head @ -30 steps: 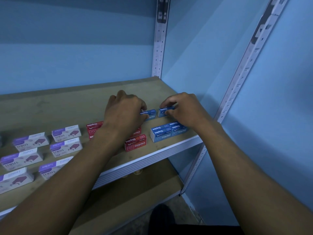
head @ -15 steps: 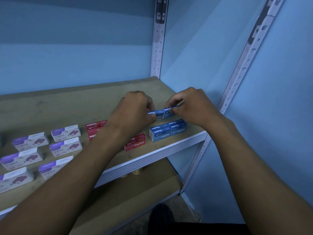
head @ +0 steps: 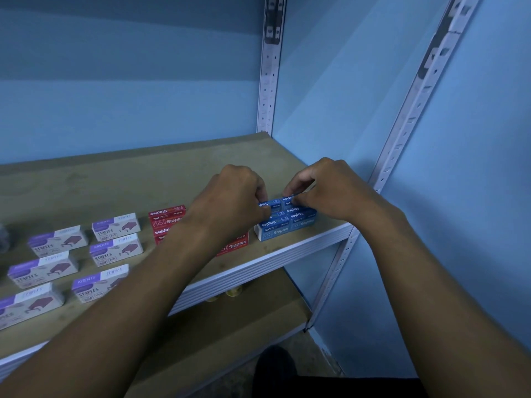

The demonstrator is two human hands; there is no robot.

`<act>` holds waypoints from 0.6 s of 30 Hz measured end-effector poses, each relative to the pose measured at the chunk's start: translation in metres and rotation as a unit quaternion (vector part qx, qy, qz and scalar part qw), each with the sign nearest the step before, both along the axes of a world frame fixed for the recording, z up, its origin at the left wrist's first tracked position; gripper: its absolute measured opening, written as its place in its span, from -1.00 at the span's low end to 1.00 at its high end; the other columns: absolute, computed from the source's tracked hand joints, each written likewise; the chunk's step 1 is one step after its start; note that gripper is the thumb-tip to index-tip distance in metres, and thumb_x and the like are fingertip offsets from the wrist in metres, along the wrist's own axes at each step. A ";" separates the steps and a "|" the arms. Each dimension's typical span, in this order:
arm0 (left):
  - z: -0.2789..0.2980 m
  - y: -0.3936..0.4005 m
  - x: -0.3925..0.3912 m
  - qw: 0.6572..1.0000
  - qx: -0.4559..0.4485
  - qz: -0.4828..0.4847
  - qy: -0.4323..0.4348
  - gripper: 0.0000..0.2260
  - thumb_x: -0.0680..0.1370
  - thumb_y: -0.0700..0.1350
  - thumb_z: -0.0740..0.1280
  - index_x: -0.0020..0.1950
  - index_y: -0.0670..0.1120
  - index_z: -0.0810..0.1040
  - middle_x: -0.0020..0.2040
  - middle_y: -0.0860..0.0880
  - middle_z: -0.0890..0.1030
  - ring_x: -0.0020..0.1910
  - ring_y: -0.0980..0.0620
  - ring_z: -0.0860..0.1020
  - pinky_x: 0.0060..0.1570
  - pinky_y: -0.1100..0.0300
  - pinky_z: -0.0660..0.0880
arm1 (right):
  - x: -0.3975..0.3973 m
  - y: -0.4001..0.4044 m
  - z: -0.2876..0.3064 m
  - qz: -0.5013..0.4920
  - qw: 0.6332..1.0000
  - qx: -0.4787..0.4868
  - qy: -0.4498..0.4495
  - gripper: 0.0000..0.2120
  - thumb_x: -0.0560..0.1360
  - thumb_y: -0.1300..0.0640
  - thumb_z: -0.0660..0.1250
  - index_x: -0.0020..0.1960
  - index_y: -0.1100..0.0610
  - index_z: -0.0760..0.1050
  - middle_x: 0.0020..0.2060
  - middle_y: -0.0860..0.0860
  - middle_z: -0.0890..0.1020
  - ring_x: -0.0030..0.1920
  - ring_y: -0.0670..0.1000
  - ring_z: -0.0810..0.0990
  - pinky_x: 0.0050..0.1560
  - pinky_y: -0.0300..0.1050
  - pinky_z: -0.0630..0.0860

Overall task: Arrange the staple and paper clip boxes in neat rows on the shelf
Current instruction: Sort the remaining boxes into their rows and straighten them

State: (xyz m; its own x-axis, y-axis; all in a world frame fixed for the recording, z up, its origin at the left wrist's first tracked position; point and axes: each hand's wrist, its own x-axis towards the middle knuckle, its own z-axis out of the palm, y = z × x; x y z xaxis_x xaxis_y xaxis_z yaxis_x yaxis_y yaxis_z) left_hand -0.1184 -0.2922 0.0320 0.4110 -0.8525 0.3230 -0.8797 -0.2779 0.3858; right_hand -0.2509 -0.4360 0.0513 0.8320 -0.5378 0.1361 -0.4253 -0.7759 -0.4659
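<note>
Several blue staple boxes [head: 287, 222] sit grouped near the right front edge of the wooden shelf [head: 115, 179]. My left hand [head: 230, 199] pinches the back-left blue box [head: 268, 203] and my right hand [head: 330, 188] pinches the back-right blue box [head: 288, 199]; the two boxes touch end to end just behind the front blue pair. Red staple boxes [head: 168, 218] lie to the left, partly hidden under my left forearm. Several purple-and-white staple boxes [head: 115, 249] stand in two columns at the far left.
A perforated metal upright [head: 268, 81] stands at the shelf's back right corner and another upright [head: 402, 124] at the front right. Blue walls close the back and right side. A lower shelf [head: 230, 326] lies below, with small yellowish items under the front rail.
Both hands brought the two back blue boxes together, then shifted them toward the front blue pair, closing the gap.
</note>
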 end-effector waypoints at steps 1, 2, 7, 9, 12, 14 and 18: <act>0.000 0.000 0.000 1.000 0.002 0.000 0.001 -0.93 0.40 -0.05 0.48 -0.17 -0.02 0.70 -0.20 0.07 0.61 -0.21 0.08 0.58 -0.13 0.10 0.58 | 0.000 0.000 0.000 0.000 1.000 0.003 0.002 -0.83 0.43 0.18 0.51 -0.13 -0.10 0.72 -0.14 -0.10 0.71 -0.10 -0.15 0.63 -0.21 -0.43 0.43; 0.000 0.000 0.001 1.000 0.003 0.000 0.003 -0.93 0.41 -0.04 0.48 -0.16 -0.01 0.70 -0.19 0.07 0.61 -0.21 0.08 0.58 -0.13 0.10 0.58 | 0.000 0.000 0.000 0.000 1.000 0.005 0.005 -0.83 0.43 0.18 0.51 -0.12 -0.10 0.72 -0.14 -0.11 0.71 -0.10 -0.16 0.63 -0.22 -0.45 0.41; -0.001 -0.001 0.001 1.000 0.002 -0.003 0.009 -0.92 0.42 -0.03 0.47 -0.15 0.00 0.71 -0.20 0.08 0.62 -0.21 0.09 0.58 -0.13 0.13 0.56 | -0.002 -0.001 0.000 -0.005 1.000 0.004 0.005 -0.82 0.43 0.20 0.49 -0.12 -0.09 0.73 -0.17 -0.13 0.71 -0.13 -0.21 0.62 -0.28 -0.59 0.37; -0.001 -0.001 0.001 1.000 -0.001 -0.003 0.016 -0.93 0.42 -0.04 0.47 -0.15 -0.01 0.71 -0.22 0.09 0.62 -0.22 0.12 0.57 -0.13 0.13 0.57 | -0.002 -0.001 0.000 -0.003 1.000 0.003 0.007 -0.81 0.43 0.20 0.48 -0.11 -0.09 0.73 -0.18 -0.13 0.71 -0.14 -0.22 0.61 -0.28 -0.60 0.36; -0.001 -0.001 0.001 1.000 0.000 -0.004 0.018 -0.93 0.42 -0.05 0.47 -0.14 -0.01 0.71 -0.21 0.08 0.62 -0.22 0.12 0.57 -0.11 0.12 0.57 | -0.002 -0.002 0.000 0.000 1.000 -0.002 0.010 -0.83 0.44 0.19 0.49 -0.09 -0.06 0.73 -0.16 -0.12 0.72 -0.14 -0.21 0.61 -0.29 -0.59 0.36; -0.001 -0.001 0.001 1.000 0.000 -0.004 0.018 -0.93 0.43 -0.04 0.47 -0.13 0.00 0.72 -0.21 0.09 0.63 -0.23 0.13 0.57 -0.13 0.15 0.56 | -0.002 -0.002 0.000 0.001 1.000 -0.002 0.010 -0.84 0.44 0.19 0.49 -0.07 -0.05 0.74 -0.15 -0.12 0.71 -0.14 -0.20 0.61 -0.30 -0.58 0.36; -0.001 -0.001 0.000 1.000 0.006 -0.004 0.026 -0.92 0.46 -0.02 0.44 -0.16 0.01 0.71 -0.22 0.09 0.64 -0.24 0.15 0.57 -0.18 0.21 0.52 | -0.002 -0.002 0.000 0.008 1.000 0.002 0.012 -0.81 0.45 0.21 0.48 -0.09 -0.07 0.73 -0.17 -0.14 0.70 -0.19 -0.23 0.59 -0.32 -0.59 0.35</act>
